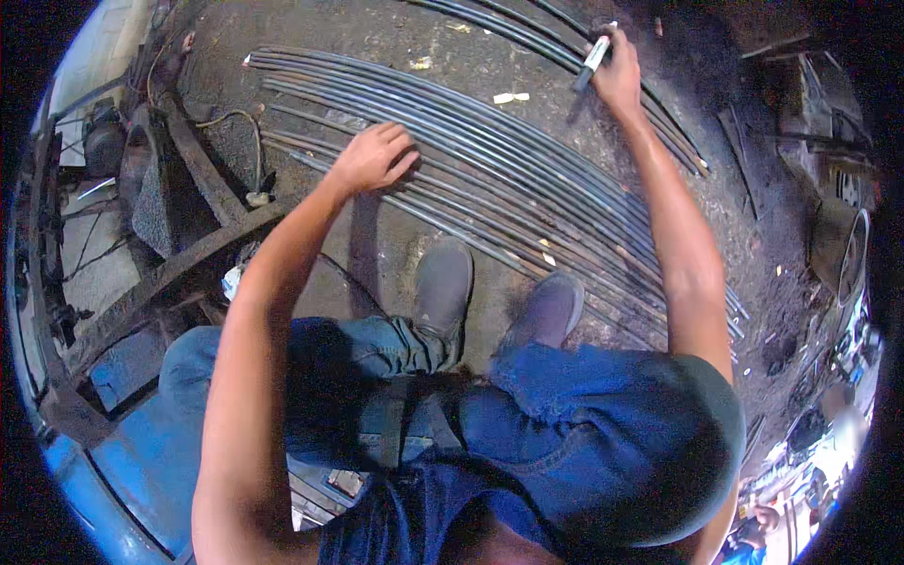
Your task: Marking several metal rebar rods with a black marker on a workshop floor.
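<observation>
A wide bundle of long thin metal rods (452, 122) lies side by side on the ground in front of my feet, running from upper left to lower right. Over the nearer rods, some of them rusty, is my left hand (375, 158) with its fingers curled down; what lies under the fingertips is hidden. Farther out on the right, my right hand (617, 75) grips a white marker (595, 53) with a dark end tilted toward the ground. A smaller group of rods (513, 36) passes beneath and beside that hand.
A rusty metal frame (188, 250) with beams stands on the left, next to a blue metal panel (132, 414). My shoes (443, 290) are just short of the rods. Scraps of pale paper (511, 98) dot the dirty floor. Clutter and a round-rimmed container (841, 247) line the right.
</observation>
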